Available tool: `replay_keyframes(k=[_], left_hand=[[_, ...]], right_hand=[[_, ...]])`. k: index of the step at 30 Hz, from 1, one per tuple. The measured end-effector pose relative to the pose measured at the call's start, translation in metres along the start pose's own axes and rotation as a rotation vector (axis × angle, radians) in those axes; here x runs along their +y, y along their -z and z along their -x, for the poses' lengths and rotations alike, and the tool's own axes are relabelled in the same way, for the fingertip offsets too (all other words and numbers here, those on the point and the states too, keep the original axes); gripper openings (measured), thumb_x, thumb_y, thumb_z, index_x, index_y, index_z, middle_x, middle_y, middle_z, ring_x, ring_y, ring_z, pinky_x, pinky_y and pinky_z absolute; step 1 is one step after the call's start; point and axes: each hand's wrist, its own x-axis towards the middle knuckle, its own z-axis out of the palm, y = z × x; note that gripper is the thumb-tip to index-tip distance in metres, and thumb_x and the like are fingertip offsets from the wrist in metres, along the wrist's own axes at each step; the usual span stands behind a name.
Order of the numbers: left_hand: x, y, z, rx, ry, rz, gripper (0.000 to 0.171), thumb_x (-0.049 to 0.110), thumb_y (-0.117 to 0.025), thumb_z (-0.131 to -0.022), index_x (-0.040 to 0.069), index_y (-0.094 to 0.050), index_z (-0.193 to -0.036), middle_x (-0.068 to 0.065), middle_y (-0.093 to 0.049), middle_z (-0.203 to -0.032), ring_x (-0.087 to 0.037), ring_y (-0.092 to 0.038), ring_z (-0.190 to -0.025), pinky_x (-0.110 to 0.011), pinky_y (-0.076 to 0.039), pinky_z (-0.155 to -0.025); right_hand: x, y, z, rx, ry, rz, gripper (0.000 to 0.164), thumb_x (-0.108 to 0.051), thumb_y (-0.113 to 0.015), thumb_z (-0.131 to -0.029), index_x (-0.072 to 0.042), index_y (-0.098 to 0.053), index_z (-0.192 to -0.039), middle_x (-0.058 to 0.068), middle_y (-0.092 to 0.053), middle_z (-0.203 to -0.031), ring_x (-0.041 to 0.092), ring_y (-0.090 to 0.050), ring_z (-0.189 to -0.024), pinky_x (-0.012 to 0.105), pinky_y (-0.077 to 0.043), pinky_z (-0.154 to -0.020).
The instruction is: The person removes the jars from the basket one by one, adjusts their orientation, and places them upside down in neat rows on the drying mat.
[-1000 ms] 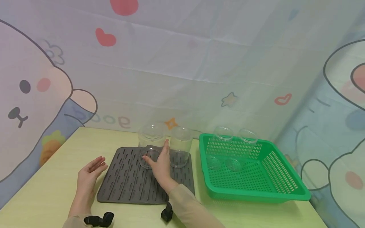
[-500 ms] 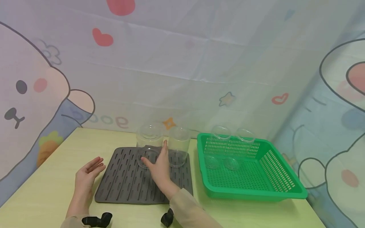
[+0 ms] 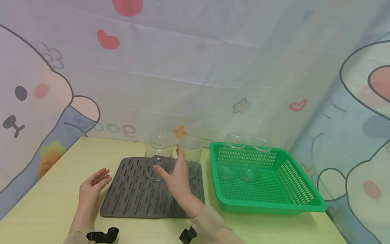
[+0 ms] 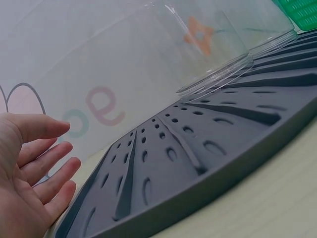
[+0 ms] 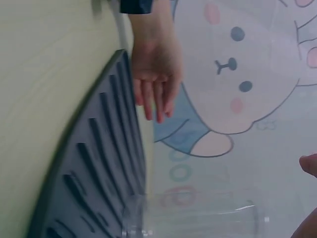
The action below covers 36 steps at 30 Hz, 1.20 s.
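Note:
Two clear cylindrical cups stand at the back of a grey slotted drying mat (image 3: 137, 200): the left cup (image 3: 152, 152) and the right cup (image 3: 194, 156). My right hand (image 3: 176, 179) is raised in front of them, thumb spread from straight fingers, partly covering the right cup. It holds nothing. In the right wrist view, a clear cup (image 5: 208, 215) lies low in the picture and a thumb (image 5: 309, 165) shows apart from it. My left hand (image 3: 91, 189) stays beside the mat's left edge, fingers relaxed, with nothing in it; its palm shows in the left wrist view.
A green plastic basket (image 3: 271, 207) stands right of the mat. Inside its left part are two more clear cups, one cup (image 3: 233, 159) beside another cup (image 3: 259, 162). A printed cloth (image 3: 198, 67) hangs behind the pale yellow table (image 3: 152, 232).
My right hand has shifted slightly right, away from the left cup. The left hand keeps its place beside the mat. The head view has swung slightly right.

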Motion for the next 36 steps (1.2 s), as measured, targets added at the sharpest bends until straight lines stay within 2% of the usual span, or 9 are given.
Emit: replay_keyframes(k=[3,10,19,28,36], left_hand=[[0.000,0.000,0.000,0.001,0.009,-0.001,0.061,0.011,-0.063,-0.095,0.000,-0.036,-0.149,0.034,-0.058,-0.089,0.016,-0.057,-0.087,-0.002,-0.046,-0.079],[0.000,0.001,0.000,0.011,0.015,-0.007,0.060,0.011,-0.063,-0.095,0.001,-0.037,-0.149,0.035,-0.058,-0.088,0.016,-0.057,-0.086,-0.003,-0.046,-0.079],[0.000,0.000,0.001,0.008,0.007,0.000,0.060,0.009,-0.062,-0.095,0.000,-0.036,-0.149,0.034,-0.058,-0.088,0.017,-0.058,-0.086,-0.003,-0.047,-0.078],[-0.002,0.000,0.003,0.016,-0.026,-0.023,0.060,0.010,-0.062,-0.095,-0.001,-0.037,-0.149,0.034,-0.057,-0.090,0.017,-0.056,-0.087,-0.002,-0.046,-0.078],[-0.003,-0.003,0.002,0.025,-0.028,-0.035,0.059,0.009,-0.062,-0.095,0.000,-0.039,-0.148,0.034,-0.056,-0.091,0.017,-0.056,-0.088,-0.001,-0.045,-0.080]], right_hand=[[-0.011,0.012,0.002,0.002,0.061,-0.012,0.097,-0.040,-0.072,-0.088,-0.010,-0.011,-0.157,0.011,-0.018,-0.162,0.029,-0.022,-0.149,0.051,-0.033,-0.116],[-0.035,0.043,0.002,0.082,0.181,-0.054,0.090,-0.022,-0.073,-0.088,-0.006,-0.016,-0.155,0.009,-0.019,-0.162,0.027,-0.021,-0.150,0.048,-0.030,-0.118],[-0.044,0.088,-0.004,0.215,0.235,-0.076,0.085,-0.017,-0.074,-0.087,-0.005,-0.022,-0.153,0.009,-0.024,-0.160,0.027,-0.024,-0.148,0.049,-0.028,-0.120],[-0.031,0.142,-0.014,0.328,0.187,-0.062,0.081,-0.009,-0.071,-0.089,-0.007,-0.022,-0.153,0.005,-0.024,-0.159,0.020,-0.024,-0.148,0.046,-0.027,-0.120],[-0.028,0.190,-0.024,0.450,0.093,-0.053,0.083,-0.013,-0.071,-0.089,-0.007,-0.020,-0.153,0.003,-0.025,-0.158,0.015,-0.023,-0.147,0.041,-0.025,-0.120]])
